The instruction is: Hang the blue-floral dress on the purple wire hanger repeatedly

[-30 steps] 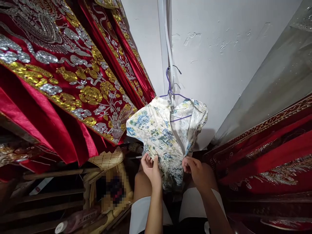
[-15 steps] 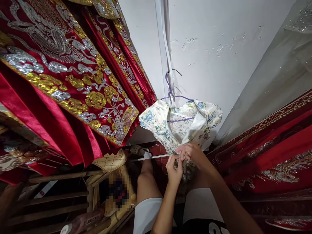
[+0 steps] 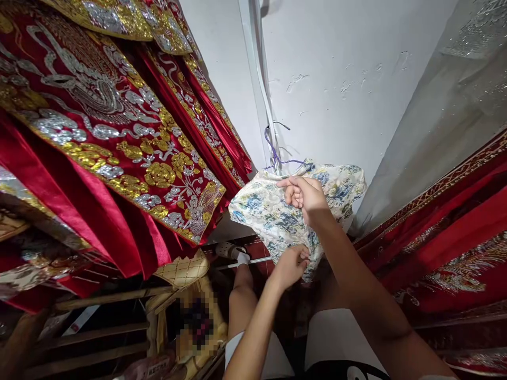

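A white blouse [image 3: 257, 206] with a blue and yellow floral print hangs in front of me on a purple wire hanger [image 3: 274, 153]. My right hand [image 3: 303, 196] is up at its neckline, fingers curled and closed on the cloth near the collar, the index finger stretched along the edge. Lower down, my left hand [image 3: 293, 265] is closed at the front of the blouse, its fingertips pinching the fabric there. The blouse front now covers the neck opening, and part of the hanger is hidden behind it.
Red embroidered garments [image 3: 158, 174] hang close on the left, with more red cloth [image 3: 455, 253] and a sheer grey fabric [image 3: 415, 121] on the right. A white pole [image 3: 257, 79] runs along the wall. A bamboo chair [image 3: 158, 311] and a bottle [image 3: 150, 367] are at lower left.
My right hand has moved up from the lower front of the blouse to the neckline. My left hand has stayed low. The open neck has closed over, and the view has shifted slightly.
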Demonstrator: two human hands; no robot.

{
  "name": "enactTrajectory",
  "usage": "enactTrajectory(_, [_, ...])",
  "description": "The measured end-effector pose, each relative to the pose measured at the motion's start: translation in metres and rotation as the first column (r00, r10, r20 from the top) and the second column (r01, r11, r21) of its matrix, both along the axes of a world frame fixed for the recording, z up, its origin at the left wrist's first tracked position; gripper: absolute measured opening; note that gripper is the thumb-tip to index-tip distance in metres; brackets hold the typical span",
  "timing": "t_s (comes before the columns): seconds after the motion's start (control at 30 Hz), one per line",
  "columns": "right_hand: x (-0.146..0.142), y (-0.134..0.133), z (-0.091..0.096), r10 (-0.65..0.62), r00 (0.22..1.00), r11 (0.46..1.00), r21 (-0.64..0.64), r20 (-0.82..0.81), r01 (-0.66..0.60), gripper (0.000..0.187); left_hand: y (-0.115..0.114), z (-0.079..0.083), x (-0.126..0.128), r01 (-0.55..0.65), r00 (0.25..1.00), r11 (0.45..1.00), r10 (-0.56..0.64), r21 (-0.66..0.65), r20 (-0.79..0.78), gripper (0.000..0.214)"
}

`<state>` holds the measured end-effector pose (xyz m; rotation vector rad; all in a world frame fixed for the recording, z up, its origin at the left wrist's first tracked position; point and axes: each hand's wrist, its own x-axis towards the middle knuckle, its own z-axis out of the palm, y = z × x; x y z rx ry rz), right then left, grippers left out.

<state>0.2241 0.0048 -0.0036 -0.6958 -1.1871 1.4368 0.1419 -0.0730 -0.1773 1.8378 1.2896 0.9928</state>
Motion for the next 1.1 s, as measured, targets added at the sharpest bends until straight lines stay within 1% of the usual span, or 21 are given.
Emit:
enactTrajectory(0.03, [0.003,-0.002,-0.004,0.012,1.000,1.000,0.004,0.014,-0.012,0.026,0.004,0.020,-0.010,0.002,1.000,1.000,-0.001,0.020,-0.005,0.014])
enactTrajectory(0.1, [0.009,-0.005,-0.010,0.032,0.999,0.999,0.024,0.040,-0.033,0.027,0.012,0.064,-0.026,-0.155,0.985,0.971,0.138,0.181,0.106,0.013])
enactTrajectory(0.13, [0.011,-0.006,-0.012,0.044,0.998,0.998,0.040,0.054,-0.046,0.027,0.016,0.086,-0.033,-0.258,0.960,0.924,0.212,0.282,0.184,0.014])
enactTrajectory(0.17, [0.013,-0.008,-0.014,0.053,0.996,0.997,0.057,0.069,-0.057,0.027,0.020,0.106,-0.038,-0.354,0.928,0.855,0.271,0.379,0.256,0.016])
enactTrajectory(0.2, [0.015,-0.009,-0.014,0.059,0.995,0.995,0.074,0.085,-0.065,0.027,0.024,0.124,-0.041,-0.395,0.915,0.795,0.292,0.461,0.279,0.023])
enactTrajectory(0.23, [0.016,-0.009,-0.014,0.061,0.993,0.994,0.088,0.105,-0.070,0.027,0.028,0.139,-0.042,-0.382,0.924,0.760,0.296,0.525,0.243,0.027])
enactTrajectory(0.33, [0.017,-0.008,-0.011,0.048,0.985,0.992,0.109,0.166,-0.067,0.027,0.039,0.167,-0.040,-0.249,0.954,0.729,0.298,0.638,0.031,0.018])
enactTrajectory(0.4, [0.017,-0.005,-0.012,0.045,0.980,0.989,0.127,0.196,-0.071,0.029,0.043,0.172,-0.036,-0.207,0.941,0.696,0.333,0.687,-0.053,0.017])
enactTrajectory(0.43, [0.016,-0.003,-0.014,0.042,0.977,0.988,0.136,0.208,-0.071,0.030,0.043,0.172,-0.036,-0.213,0.930,0.664,0.364,0.717,-0.061,0.017])
enactTrajectory(0.5, [0.015,0.001,-0.024,0.033,0.968,0.988,0.141,0.248,-0.070,0.032,0.044,0.170,-0.041,-0.285,0.898,0.574,0.440,0.768,0.004,0.017])
enactTrajectory(0.57, [0.015,0.001,-0.039,0.020,0.950,0.989,0.135,0.312,-0.065,0.034,0.044,0.164,-0.057,-0.452,0.833,0.461,0.524,0.764,0.177,0.016])
enactTrajectory(0.63, [0.018,-0.002,-0.057,0.025,0.927,0.990,0.119,0.374,-0.075,0.034,0.045,0.156,-0.083,-0.665,0.709,0.350,0.572,0.659,0.412,0.016])
enactTrajectory(0.67, [0.020,-0.006,-0.066,0.039,0.919,0.991,0.106,0.392,-0.087,0.034,0.047,0.149,-0.098,-0.762,0.629,0.320,0.570,0.563,0.528,0.016])
enactTrajectory(0.7, [0.022,-0.010,-0.075,0.054,0.915,0.991,0.092,0.399,-0.099,0.034,0.048,0.141,-0.113,-0.841,0.540,0.318,0.546,0.438,0.641,0.017])
enactTrajectory(0.73, [0.025,-0.015,-0.084,0.070,0.916,0.991,0.076,0.396,-0.109,0.035,0.048,0.131,-0.127,-0.892,0.432,0.361,0.505,0.272,0.748,0.018])
enactTrajectory(0.77, [0.026,-0.021,-0.092,0.085,0.919,0.991,0.059,0.385,-0.117,0.036,0.049,0.120,-0.139,-0.897,0.298,0.435,0.464,0.079,0.834,0.017])
enactTrajectory(0.83, [0.028,-0.034,-0.106,0.106,0.931,0.992,0.023,0.350,-0.121,0.036,0.048,0.093,-0.153,-0.779,0.050,0.579,0.441,-0.242,0.896,0.016])
enactTrajectory(0.87, [0.027,-0.042,-0.113,0.110,0.937,0.993,-0.005,0.331,-0.114,0.036,0.047,0.079,-0.154,-0.705,-0.024,0.623,0.457,-0.339,0.889,0.016])
enactTrajectory(0.9, [0.026,-0.049,-0.119,0.111,0.943,0.994,-0.038,0.315,-0.104,0.036,0.046,0.064,-0.152,-0.650,-0.060,0.647,0.479,-0.398,0.876,0.016])
enactTrajectory(1.0, [0.022,-0.071,-0.139,0.105,0.953,0.989,-0.130,0.283,-0.070,0.035,0.042,0.023,-0.130,-0.557,-0.070,0.682,0.531,-0.474,0.845,0.021])
enactTrajectory(1.1, [0.028,-0.083,-0.155,0.069,0.963,0.985,-0.169,0.262,-0.024,0.035,0.037,-0.008,-0.100,-0.467,-0.096,0.708,0.555,-0.530,0.826,0.018])
